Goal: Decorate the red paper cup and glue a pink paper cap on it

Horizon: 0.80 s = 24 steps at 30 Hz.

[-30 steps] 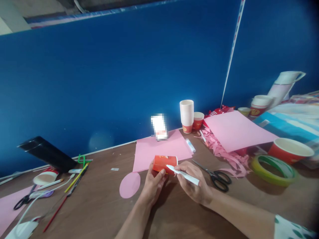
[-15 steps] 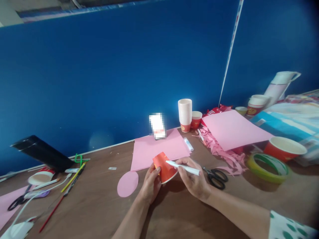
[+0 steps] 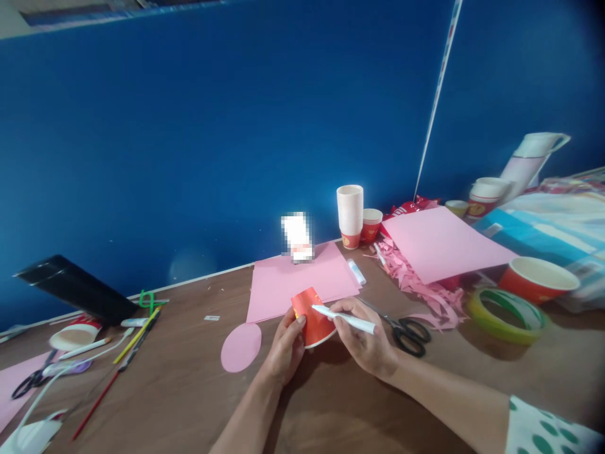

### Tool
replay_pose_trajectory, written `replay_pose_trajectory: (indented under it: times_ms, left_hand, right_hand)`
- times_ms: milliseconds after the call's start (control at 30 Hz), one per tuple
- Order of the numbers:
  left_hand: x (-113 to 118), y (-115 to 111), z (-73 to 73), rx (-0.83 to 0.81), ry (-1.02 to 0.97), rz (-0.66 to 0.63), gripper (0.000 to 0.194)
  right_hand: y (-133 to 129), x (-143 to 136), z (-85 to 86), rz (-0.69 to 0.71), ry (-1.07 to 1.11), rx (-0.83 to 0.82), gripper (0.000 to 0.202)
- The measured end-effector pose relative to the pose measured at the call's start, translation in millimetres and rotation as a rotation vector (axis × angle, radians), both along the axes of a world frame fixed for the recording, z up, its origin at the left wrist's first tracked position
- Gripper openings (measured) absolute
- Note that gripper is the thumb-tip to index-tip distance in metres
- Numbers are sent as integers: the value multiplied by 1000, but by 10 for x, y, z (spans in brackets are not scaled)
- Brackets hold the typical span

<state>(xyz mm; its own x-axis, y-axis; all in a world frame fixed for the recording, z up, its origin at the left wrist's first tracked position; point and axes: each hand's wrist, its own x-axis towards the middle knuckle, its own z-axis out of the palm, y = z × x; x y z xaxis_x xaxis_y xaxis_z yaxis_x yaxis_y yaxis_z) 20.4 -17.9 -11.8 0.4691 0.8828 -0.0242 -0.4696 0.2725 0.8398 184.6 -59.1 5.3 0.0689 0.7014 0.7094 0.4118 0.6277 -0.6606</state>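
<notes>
Clasps a red paper cup (image 3: 315,329) in the left hand (image 3: 286,350), with thumb and fingers closed on its side; tilts the cup with its white rim toward the near side, over the middle of the brown table (image 3: 189,384). Pinches a white marker (image 3: 358,323) between thumb and fingers of the right hand (image 3: 366,340) and points the tip left, at the cup's wall; cannot tell whether tip and wall touch. Has pink paper sheets (image 3: 295,284) just beyond the cup, and a pink paper oval (image 3: 241,347) left of the left hand. Has black-handled scissors (image 3: 398,329) just right of the right hand, with a roll of tape (image 3: 501,334) farther right. Shows, on the far side, a tall stack of paper cups (image 3: 350,217) near the blue partition (image 3: 212,139), and shredded pink paper (image 3: 416,277) to its right.
</notes>
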Motion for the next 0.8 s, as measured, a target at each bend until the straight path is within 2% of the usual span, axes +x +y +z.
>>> replay_pose_trajectory:
  times_ms: [500,800]
  left_hand:
    - [-7,12,-22,-9,-28,-12,36]
    - [-15,-17,-10,-32,-27,-11,40]
  right_hand:
    - [-8,-2,33,-14,-39,-2,11]
    - [-19,-7,48,-25,-13,-12,11]
